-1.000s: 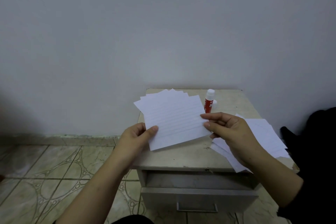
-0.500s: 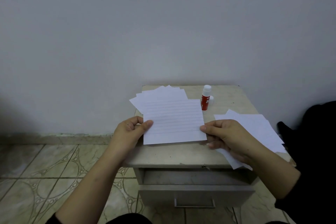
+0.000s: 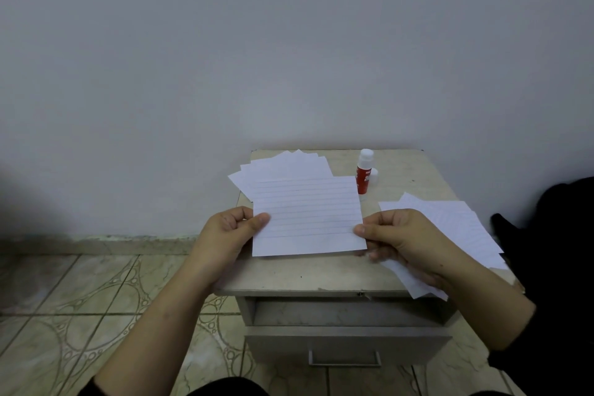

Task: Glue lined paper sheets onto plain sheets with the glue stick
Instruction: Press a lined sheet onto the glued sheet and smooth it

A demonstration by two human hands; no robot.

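Note:
A lined paper sheet [image 3: 308, 215] is held level above the small table [image 3: 305, 276]. My left hand [image 3: 231, 235] pinches its left edge, thumb on top. My right hand [image 3: 398, 238] pinches its right edge the same way. Behind the sheet a fanned stack of white sheets [image 3: 289, 164] lies at the table's back left. Another spread of white sheets [image 3: 456, 228] lies on the right side, partly under my right hand and forearm. A red glue stick [image 3: 364, 175] with a white cap stands upright at the back, just right of the held sheet.
The table stands against a plain wall; a drawer [image 3: 344, 344] with a metal handle is partly pulled out below its front edge. Patterned floor tiles [image 3: 80, 305] lie to the left. A dark object [image 3: 562, 235] sits at the right edge.
The lined sheet has been turned from tilted to square between my hands and drawn slightly toward me. Both hands keep their pinch on its edges.

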